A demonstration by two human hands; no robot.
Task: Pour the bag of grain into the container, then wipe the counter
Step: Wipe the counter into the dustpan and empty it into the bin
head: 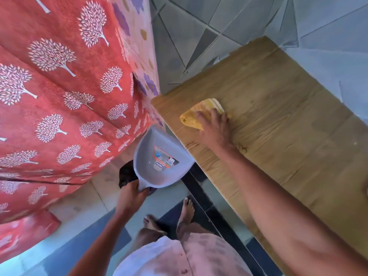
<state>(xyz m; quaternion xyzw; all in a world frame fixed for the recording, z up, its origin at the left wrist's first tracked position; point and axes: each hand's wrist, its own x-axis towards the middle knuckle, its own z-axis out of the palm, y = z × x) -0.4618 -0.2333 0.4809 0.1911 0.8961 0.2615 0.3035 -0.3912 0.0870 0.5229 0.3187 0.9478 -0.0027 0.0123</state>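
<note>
Right hand (216,126) fingers spread flat on yellow cloth (199,116) near wooden counter (278,116) corner; left hand (132,193) grips grey plastic dustpan (157,156) handle below the edge.

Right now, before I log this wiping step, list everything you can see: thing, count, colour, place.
cloth: one, yellow, on the counter near its far left corner, under the right hand
dustpan: one, grey with a label inside, held below the counter's left edge
counter: one, wood-grain brown, right side of view
curtain: one, red with white tree print, left side
dark cloth: one, black, behind the dustpan handle; whether it is held, cannot tell
wall tiles: grey, behind the counter
floor: pale and dark tiles, below
left hand: grips the dustpan handle
right hand: presses on the cloth
feet: two, bare, on the floor
</note>
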